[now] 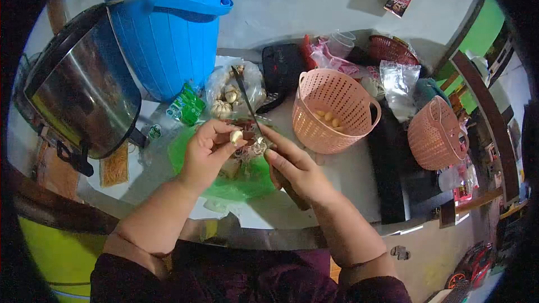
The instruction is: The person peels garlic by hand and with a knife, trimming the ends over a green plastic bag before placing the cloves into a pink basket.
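Between the thumb and fingers of my left hand (pixel 206 148) is a pale garlic clove (pixel 236 137). My right hand (pixel 297 169) grips a knife (pixel 245 94) by its handle, the long dark blade pointing up and away from me, close to the clove. Under both hands lies a green plastic bag (pixel 247 182) with garlic skins on it. Whole garlic bulbs (pixel 222 109) sit in and beside a clear plastic bag just beyond my left hand. To the right of my right hand, a pink basket (pixel 331 140) holds several peeled cloves (pixel 330 119) at its bottom.
A tall blue bucket (pixel 168 39) and a large metal pot (pixel 84 87) stand at the left. Behind the pink basket are a black bag (pixel 279 67) and a dark red basket (pixel 391 50). A second pink basket (pixel 435 137) is at the right. A green packet (pixel 186 104) lies near the blue bucket.
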{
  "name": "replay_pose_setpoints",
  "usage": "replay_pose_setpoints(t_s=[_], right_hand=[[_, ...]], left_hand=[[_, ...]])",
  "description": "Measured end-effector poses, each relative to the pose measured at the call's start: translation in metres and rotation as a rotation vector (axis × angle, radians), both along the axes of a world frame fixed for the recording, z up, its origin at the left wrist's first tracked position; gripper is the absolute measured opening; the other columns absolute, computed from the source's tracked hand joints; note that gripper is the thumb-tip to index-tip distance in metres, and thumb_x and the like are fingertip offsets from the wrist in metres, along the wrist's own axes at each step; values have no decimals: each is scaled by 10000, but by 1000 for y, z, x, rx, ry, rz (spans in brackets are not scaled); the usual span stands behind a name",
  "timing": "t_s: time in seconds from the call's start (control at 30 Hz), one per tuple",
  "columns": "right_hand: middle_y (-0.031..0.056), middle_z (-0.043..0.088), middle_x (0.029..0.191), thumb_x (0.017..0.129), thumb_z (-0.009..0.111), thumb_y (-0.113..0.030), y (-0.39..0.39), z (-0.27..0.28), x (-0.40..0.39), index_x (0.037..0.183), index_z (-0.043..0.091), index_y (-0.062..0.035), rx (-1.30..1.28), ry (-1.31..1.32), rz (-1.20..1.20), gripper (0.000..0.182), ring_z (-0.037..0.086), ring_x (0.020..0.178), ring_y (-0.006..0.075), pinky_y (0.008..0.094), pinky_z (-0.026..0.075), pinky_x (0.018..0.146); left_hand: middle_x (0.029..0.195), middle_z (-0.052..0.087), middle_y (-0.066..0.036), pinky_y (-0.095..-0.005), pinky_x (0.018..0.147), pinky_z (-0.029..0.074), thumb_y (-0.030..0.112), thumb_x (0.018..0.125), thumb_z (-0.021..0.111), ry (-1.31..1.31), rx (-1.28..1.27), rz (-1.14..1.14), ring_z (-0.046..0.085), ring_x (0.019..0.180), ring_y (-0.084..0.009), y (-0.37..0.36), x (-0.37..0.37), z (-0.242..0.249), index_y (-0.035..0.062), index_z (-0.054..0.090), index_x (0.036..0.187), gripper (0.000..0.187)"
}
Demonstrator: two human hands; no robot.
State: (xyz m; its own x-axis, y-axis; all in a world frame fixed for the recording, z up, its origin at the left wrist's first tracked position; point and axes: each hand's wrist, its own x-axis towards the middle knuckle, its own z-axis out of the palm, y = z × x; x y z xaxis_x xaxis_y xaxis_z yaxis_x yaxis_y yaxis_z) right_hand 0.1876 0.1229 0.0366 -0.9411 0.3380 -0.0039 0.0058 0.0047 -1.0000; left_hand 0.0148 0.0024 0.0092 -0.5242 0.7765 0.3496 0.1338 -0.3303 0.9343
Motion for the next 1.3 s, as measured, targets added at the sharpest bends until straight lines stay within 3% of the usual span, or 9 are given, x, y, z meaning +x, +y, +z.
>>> replay_pose_setpoints(t_s=[0.13,0.23,0.4,0.5,0.6,0.73,1.1,1.2,1.3], right_hand=[[21,541,1082,1002,488,-201,-5,3,1,1500,274,-152,22,70,83,544,486,727,56,215,418,607],[100,412,1423,996,494,-184,-7,10,4,1502,252,-115,5,-25,142,566,447,1177,151,276,394,930],[141,332,1504,978,515,-150,-7,5,-1,1484,281,-86,144,103,161,562,248,1408,196,343,223,1123],[115,388,1467,974,519,-139,-8,9,1,1473,306,-88,92,-11,133,545,402,1295,198,326,330,1054],[78,473,1376,975,523,-146,-5,1,0,1469,329,-116,215,34,102,531,538,967,139,266,451,813],[0,531,880,1000,477,-147,-8,8,1,1484,316,-142,163,-15,50,510,446,649,52,202,404,568],[-2,529,891,996,500,-209,-3,-1,1,1500,283,-192,-29,28,58,549,442,636,56,208,389,553],[7,506,938,992,508,-195,-6,1,2,1507,257,-187,36,55,133,573,414,623,55,214,380,537],[-15,451,837,993,486,-140,-10,10,2,1515,226,-149,127,0,155,583,426,660,56,207,391,583]], left_hand=[[1030,632,-70,-286,856,505,-151,828,558,4,14,-30,627,968,-142,-2,0,-6,23,525,1007,252],[1057,619,-67,-293,883,500,-196,805,506,24,69,-76,620,995,-145,-3,-1,-9,23,526,1018,307],[1015,615,-55,-283,888,478,-198,779,507,-4,4,-93,611,987,-139,-3,-1,-9,19,539,1012,319],[1024,624,-62,-284,886,475,-176,786,524,74,-13,-67,607,1000,-140,-3,-1,-8,10,542,1035,311],[1058,633,-75,-282,889,474,-149,809,545,65,-25,-15,611,1014,-146,-4,2,-10,-7,536,1061,289],[1067,629,-83,-274,875,481,-133,845,555,127,-28,-61,623,999,-154,-3,-4,-13,-3,526,1074,265],[997,622,-69,-279,846,503,-134,847,556,65,9,-44,632,950,-152,-1,0,-8,20,524,1026,238],[1017,632,-65,-273,839,500,-119,862,562,81,26,-41,631,966,-144,1,-3,-17,19,529,1022,213],[1040,636,-63,-277,855,496,-137,832,568,92,-50,-28,622,991,-148,-2,-2,-18,2,550,1044,254]])
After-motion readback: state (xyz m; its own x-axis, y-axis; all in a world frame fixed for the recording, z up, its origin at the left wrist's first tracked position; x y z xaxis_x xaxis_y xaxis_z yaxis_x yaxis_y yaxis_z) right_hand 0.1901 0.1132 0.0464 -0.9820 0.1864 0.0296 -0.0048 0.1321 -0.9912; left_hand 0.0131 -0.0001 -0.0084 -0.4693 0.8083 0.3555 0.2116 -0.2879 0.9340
